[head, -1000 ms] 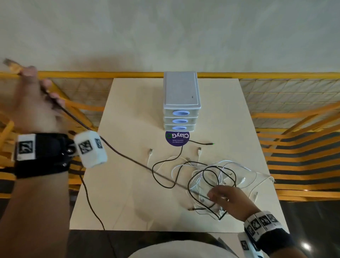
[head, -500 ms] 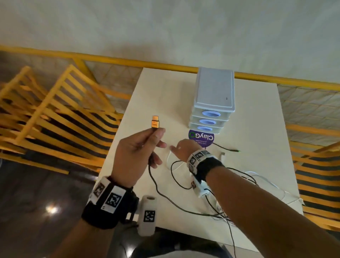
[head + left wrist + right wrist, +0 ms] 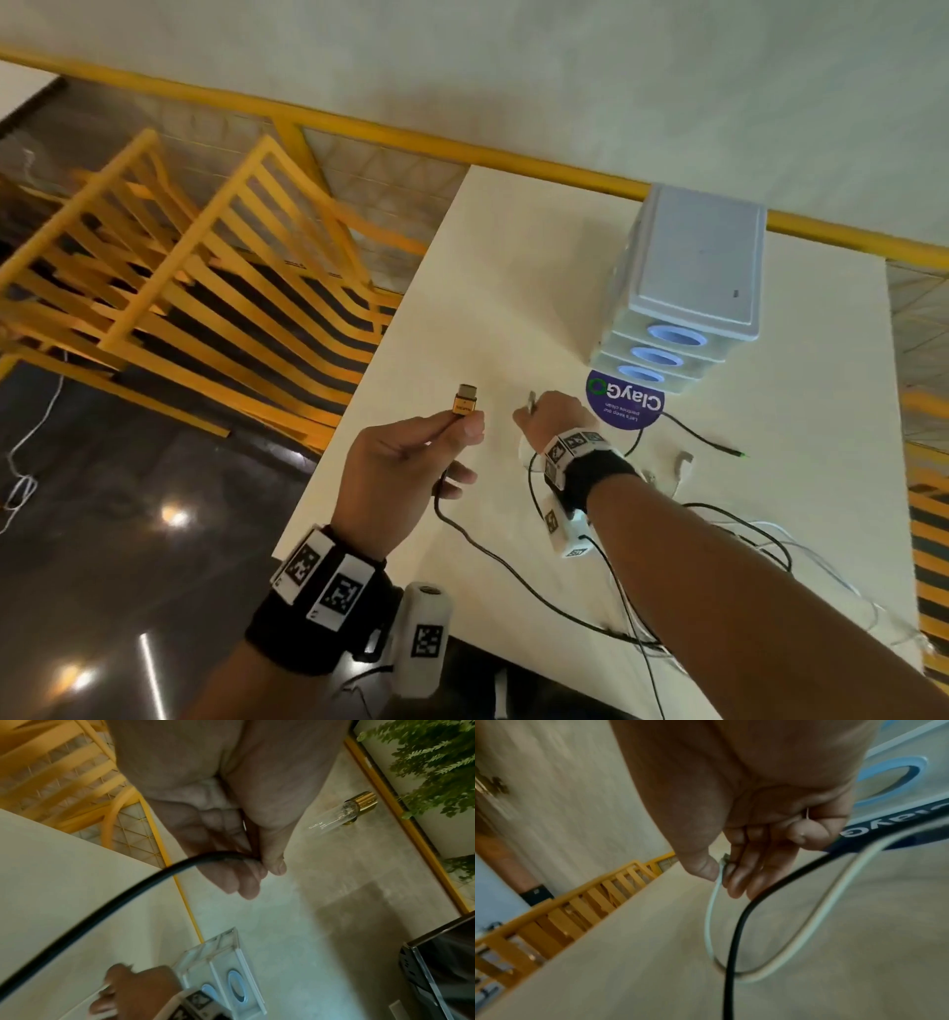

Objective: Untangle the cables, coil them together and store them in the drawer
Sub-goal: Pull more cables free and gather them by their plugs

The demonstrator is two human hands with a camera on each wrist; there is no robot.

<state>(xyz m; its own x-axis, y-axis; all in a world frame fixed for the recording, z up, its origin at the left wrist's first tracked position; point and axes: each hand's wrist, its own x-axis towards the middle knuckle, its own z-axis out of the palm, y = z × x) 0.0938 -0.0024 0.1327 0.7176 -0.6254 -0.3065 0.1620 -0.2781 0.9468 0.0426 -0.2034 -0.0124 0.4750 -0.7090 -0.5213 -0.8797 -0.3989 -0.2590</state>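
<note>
My left hand [image 3: 411, 457] pinches a black cable [image 3: 513, 570] just below its orange plug [image 3: 463, 402], held up over the table's left side. The same black cable [image 3: 102, 908] runs out of my curled left fingers [image 3: 246, 874] in the left wrist view. My right hand [image 3: 552, 419] pinches the plug end of a white cable [image 3: 712, 914] between thumb and fingers [image 3: 734, 882], low over the table in front of the drawer unit [image 3: 688, 288]. Tangled black and white cables [image 3: 770, 545] lie at the table's right, partly hidden by my right forearm.
The white three-drawer unit stands at the table's [image 3: 513, 288] back edge, all drawers closed, with a round blue sticker [image 3: 624, 406] before it. A loose black cable end [image 3: 719, 447] lies right of the sticker. Yellow railings [image 3: 169, 288] surround the table.
My left hand came down from the far left with the orange plug and now holds it over the table. My right hand left the tangle, reached forward and picked up a white cable's end.
</note>
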